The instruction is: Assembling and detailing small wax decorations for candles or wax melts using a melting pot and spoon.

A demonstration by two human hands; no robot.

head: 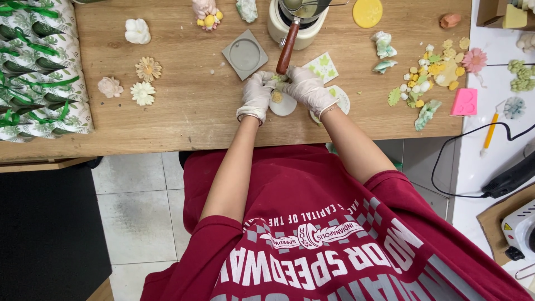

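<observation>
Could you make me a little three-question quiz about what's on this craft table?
1. True or false: both hands wear pale gloves.
2. What do the left hand and right hand work on together? A) the pink block B) the small white disc C) the yellow disc
3. Name the colour of the ladle handle.

Key:
1. True.
2. B, the small white disc.
3. Reddish brown: the ladle handle leans out of the cream pot.
</observation>
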